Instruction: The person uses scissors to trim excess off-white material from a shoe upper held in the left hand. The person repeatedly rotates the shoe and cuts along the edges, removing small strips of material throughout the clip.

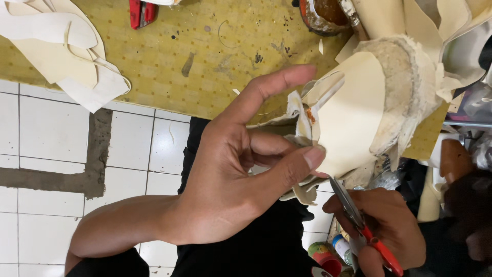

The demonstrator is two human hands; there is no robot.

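Gripping a cream shoe upper [353, 113] at its ragged edge, the left hand [230, 174] pinches the material between thumb and curled fingers, while its forefinger stretches out straight above the piece. The upper is stretched over a form with a rough, fibrous pale sole facing the camera, and it hangs just off the near edge of the yellow work table [205, 56], above the person's black-clad lap.

The right hand [384, 231] is closed around the red handles of a pair of scissors [359, 215], whose grey blades point up to the lower rim of the upper, touching the loose trim just beside the left thumb.

On the table's far left corner lies a heap of cream cut-out pieces [61, 46]. A red tool [141, 13] rests at the far edge, and a brown glue pot [325, 15] stands further right along that edge. White floor tiles [46, 133] show below the table.
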